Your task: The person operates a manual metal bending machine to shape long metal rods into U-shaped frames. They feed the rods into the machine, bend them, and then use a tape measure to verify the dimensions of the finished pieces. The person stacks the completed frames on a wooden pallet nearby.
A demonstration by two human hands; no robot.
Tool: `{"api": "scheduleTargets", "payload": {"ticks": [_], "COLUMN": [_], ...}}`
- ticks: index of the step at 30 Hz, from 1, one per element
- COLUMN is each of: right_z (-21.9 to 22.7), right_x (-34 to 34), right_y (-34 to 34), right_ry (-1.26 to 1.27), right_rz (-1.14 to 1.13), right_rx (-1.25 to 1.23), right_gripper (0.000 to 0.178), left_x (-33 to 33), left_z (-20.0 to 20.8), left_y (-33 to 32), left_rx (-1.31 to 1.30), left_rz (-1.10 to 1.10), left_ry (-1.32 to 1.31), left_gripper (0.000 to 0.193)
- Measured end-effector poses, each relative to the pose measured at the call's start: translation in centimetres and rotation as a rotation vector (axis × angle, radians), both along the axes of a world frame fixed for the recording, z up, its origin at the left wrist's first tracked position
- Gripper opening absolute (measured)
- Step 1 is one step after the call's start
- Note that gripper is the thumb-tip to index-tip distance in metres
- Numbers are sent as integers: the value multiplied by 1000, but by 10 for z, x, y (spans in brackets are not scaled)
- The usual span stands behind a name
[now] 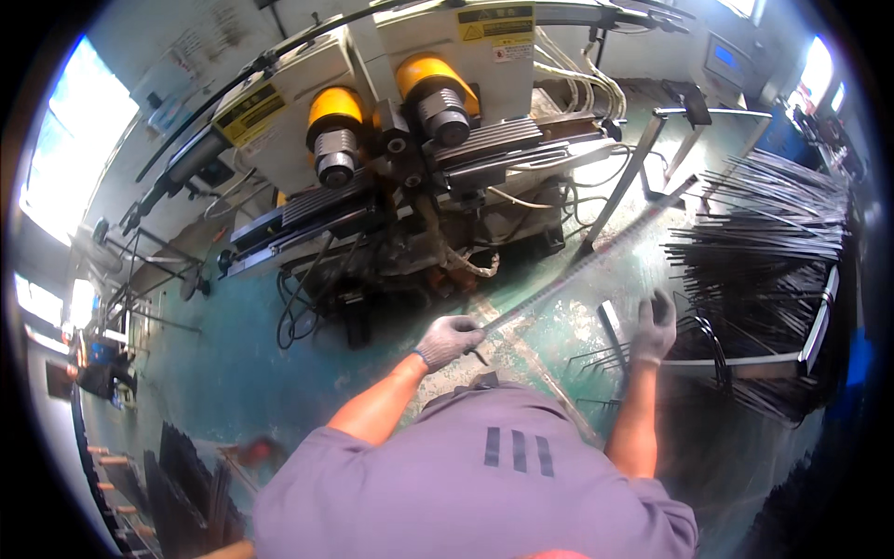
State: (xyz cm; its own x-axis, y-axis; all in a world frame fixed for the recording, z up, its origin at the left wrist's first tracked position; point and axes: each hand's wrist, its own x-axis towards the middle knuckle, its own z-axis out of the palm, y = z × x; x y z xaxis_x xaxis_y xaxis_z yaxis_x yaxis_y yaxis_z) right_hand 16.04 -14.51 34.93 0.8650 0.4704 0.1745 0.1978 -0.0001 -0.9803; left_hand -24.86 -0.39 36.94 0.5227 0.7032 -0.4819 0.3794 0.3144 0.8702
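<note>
My left hand (449, 341), in a pale work glove with a blue cuff, is closed around one end of a long thin dark rod (540, 294). From that fist the rod slants up and to the right, its far part smeared by motion. A short dark piece pokes out below the fist; I cannot tell if it belongs to the rod. My right hand (655, 328), gloved alike, is raised with fingers apart and nothing seen in it. It is beside a large stack of thin dark metal rods (759, 242) on the right.
Ahead stands a machine (447, 56) with two yellow-collared motor heads (335, 130) and hanging cables. A metal frame (633, 177) stands between it and the stack. The stack's pale metal rail (759, 369) runs near my right hand. More dark stock (191, 484) lies at lower left.
</note>
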Motion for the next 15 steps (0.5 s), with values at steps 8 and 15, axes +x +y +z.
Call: {"api": "scheduleTargets", "payload": {"ticks": [8,15], "right_z": [115,237], "right_x": [-21,-2], "right_y": [130,292], "right_ry": [-168,-634], "right_rz": [243,404], "right_rx": [62,191], "right_gripper": [33,27], "left_x": [-83,-88], "left_z": [12,-32], "left_y": [29,22], "left_rx": [-1,3], "left_rz": [222,274], "left_ry": [-5,115], "left_gripper": [16,21]}}
